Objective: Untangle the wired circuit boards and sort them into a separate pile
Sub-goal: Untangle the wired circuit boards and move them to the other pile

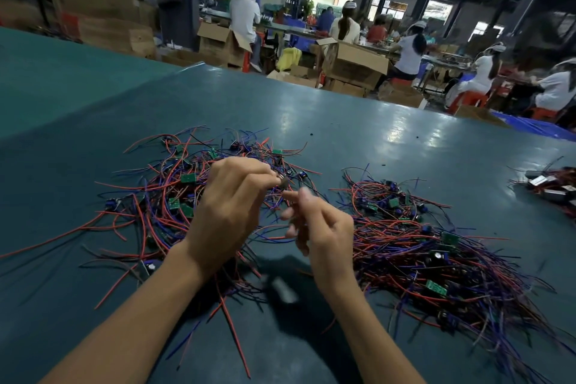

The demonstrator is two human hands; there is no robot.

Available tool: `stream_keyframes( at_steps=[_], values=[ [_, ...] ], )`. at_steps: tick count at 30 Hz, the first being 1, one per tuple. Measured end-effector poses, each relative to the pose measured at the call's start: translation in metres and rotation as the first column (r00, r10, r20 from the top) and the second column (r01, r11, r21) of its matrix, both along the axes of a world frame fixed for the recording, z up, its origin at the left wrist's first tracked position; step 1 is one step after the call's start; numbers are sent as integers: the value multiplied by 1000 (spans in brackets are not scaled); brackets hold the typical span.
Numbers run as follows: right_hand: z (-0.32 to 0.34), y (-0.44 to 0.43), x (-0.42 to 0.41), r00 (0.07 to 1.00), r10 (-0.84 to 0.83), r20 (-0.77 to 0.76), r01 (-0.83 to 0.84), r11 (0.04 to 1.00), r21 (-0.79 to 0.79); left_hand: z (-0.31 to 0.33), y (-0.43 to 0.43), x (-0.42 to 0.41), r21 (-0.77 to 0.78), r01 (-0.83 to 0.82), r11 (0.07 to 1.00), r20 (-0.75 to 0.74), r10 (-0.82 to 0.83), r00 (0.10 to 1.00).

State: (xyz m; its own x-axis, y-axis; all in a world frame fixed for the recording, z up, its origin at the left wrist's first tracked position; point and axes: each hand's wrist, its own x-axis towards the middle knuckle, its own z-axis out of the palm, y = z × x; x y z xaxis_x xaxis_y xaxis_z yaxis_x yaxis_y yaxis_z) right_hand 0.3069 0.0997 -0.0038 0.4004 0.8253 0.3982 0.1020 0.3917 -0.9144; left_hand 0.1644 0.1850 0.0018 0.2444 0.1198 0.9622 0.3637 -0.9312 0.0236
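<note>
The left hand [230, 206] pinches a small wired board [283, 181] at its fingertips, above the tangled heap [174, 193]. Just beside it, the right hand [324, 231] curls blurred fingers; whether they grip a wire I cannot tell. The sorted pile [436, 252] lies rightward on the table [358, 140], nearer the right hand, its wires trailing toward the near edge. The board's outline is indistinct.

text: none legible — boards [188, 178] | markings: too small, blurred
</note>
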Motion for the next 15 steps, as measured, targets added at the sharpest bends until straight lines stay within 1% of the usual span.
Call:
stream_keyframes(
  at_steps=[1, 2, 4, 7, 10, 13, 15],
  values=[
    [3, 1, -1, 980, 61, -191, -78, 994, -82, 0, -3, 3, 27, 9, 1000, -17, -8, 1000],
    [6, 2, 0, 949, 89, -303, -136, 981, -138, 0, -6, 7, 48, 16, 999, -36, -14, 999],
    [9, 3, 3, 898, 132, -419, -224, 958, -179, -1, -10, 11, 73, 17, 997, -85, -11, 996],
    [10, 3, 10, 830, 222, -512, -311, 946, -94, -3, -13, 14, 73, 9, 997, -140, 1, 990],
    [13, 3, 17, 777, 254, -576, -333, 942, -34, -2, -16, 17, 28, 18, 999, -131, -14, 991],
    [13, 3, 21, 718, 277, -638, -341, 940, 24, -3, -19, 18, -70, 66, 995, -116, -73, 991],
    [15, 4, 23, 667, 257, -700, -321, 946, 42, -4, -20, 19, -193, 132, 972, -80, -149, 986]
  ],
)
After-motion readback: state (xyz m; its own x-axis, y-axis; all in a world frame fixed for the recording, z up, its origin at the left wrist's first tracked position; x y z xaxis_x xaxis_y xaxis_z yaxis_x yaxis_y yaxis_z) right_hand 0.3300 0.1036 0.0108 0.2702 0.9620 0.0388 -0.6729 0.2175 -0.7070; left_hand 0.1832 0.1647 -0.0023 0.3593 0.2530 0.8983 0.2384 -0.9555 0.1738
